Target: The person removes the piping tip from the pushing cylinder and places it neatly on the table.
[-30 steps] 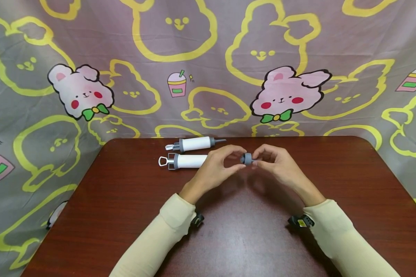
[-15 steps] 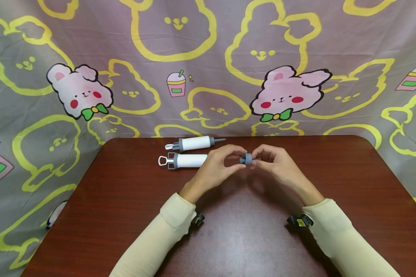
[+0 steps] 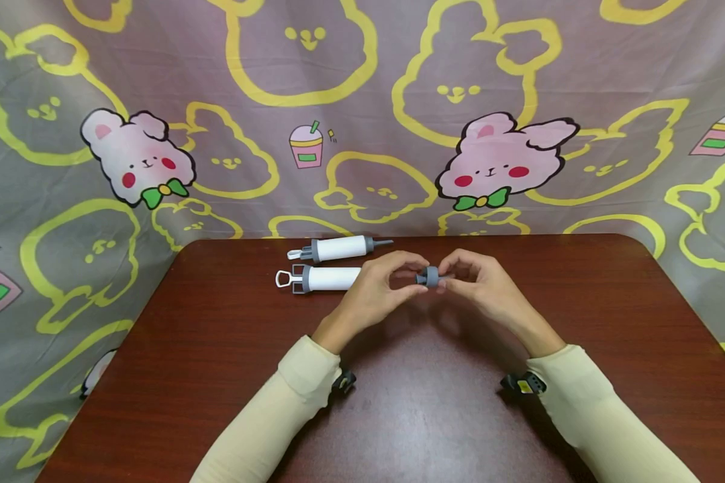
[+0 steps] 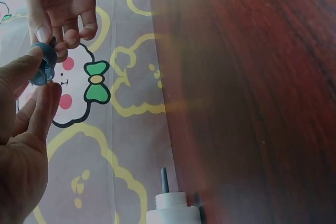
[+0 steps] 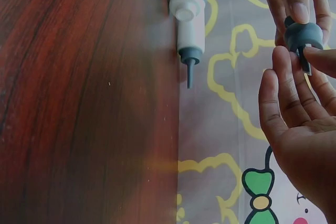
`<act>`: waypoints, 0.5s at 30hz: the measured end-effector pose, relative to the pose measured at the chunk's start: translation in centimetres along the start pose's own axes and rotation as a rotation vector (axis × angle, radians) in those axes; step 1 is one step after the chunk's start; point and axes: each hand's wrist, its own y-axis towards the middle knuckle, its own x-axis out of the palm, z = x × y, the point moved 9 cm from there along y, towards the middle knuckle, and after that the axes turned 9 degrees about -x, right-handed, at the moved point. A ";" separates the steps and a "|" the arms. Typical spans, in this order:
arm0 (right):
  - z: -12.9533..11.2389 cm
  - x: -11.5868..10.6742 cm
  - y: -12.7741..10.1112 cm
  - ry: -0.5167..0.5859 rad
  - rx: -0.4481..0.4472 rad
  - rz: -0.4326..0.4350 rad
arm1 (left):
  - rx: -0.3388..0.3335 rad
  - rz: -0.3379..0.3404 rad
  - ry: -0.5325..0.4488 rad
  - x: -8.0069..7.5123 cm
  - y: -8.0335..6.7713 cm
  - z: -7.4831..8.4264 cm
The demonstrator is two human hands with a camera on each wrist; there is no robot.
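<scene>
Between both hands, above the table, is a grey nozzle cap (image 3: 432, 276) with a round collar. My left hand (image 3: 371, 292) pinches it from the left with thumb and fingertips, where a smaller grey piece juts out. From the right, my right hand (image 3: 489, 288) pinches the thin nozzle; in the right wrist view its thumb and fingertips meet on the narrow spout (image 5: 304, 62) below the collar. Behind my left hand lies a white syringe-like tube (image 3: 333, 279) with a looped pull handle; its right end is hidden in the head view, but the left wrist view shows a bare threaded neck (image 4: 171, 199).
A second white tube (image 3: 341, 248), with its grey nozzle on, lies behind the first near the table's back edge. The dark red-brown table (image 3: 217, 376) backs onto a patterned cloth (image 3: 362, 121) hanging close behind it.
The nozzle cap has turned slightly, and the smaller grey piece on its left side now shows more plainly. Both hands stay in nearly the same place, and the tubes have not moved.
</scene>
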 end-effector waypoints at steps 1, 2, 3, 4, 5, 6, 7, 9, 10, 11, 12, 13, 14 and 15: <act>0.0 0.0 0.0 0.003 0.003 0.001 | -0.001 0.000 -0.004 0.0 0.0 0.0; 0.0 0.0 0.0 0.006 0.007 0.003 | -0.003 0.001 -0.010 -0.1 0.0 -0.1; 0.0 0.0 0.0 0.010 0.008 0.005 | -0.002 0.002 -0.018 -0.1 0.0 -0.1; 0.0 -0.1 0.0 0.010 0.011 0.007 | -0.003 0.002 -0.028 -0.1 0.0 -0.2; 0.0 -0.1 0.0 0.010 0.015 0.008 | -0.004 0.002 -0.038 -0.2 0.0 -0.2; 0.0 -0.1 0.0 0.007 0.019 0.009 | -0.005 0.002 -0.046 -0.2 0.0 -0.2; -0.1 -0.1 -0.1 0.007 0.021 0.010 | -0.006 0.002 -0.056 -0.2 0.0 -0.3; 0.0 -0.2 -0.1 0.000 0.023 0.015 | -0.008 0.003 -0.071 -0.2 0.0 -0.4; 0.0 -0.2 -0.1 -0.007 0.023 0.017 | -0.011 0.003 -0.075 -0.2 0.0 -0.4; 0.0 -0.2 -0.1 -0.009 0.020 0.020 | -0.013 0.004 -0.076 -0.2 0.0 -0.4; 0.0 -0.2 -0.1 -0.013 0.016 0.022 | -0.015 0.005 -0.079 -0.2 0.0 -0.4; -0.1 -0.2 -0.1 -0.015 0.011 0.022 | -0.019 0.006 -0.081 -0.2 0.0 -0.4; -0.1 -0.2 -0.1 -0.021 0.007 0.023 | -0.022 0.007 -0.085 -0.2 0.0 -0.4; -0.2 -0.2 -0.1 -0.023 0.003 0.023 | -0.026 0.008 -0.089 -0.2 0.0 -0.4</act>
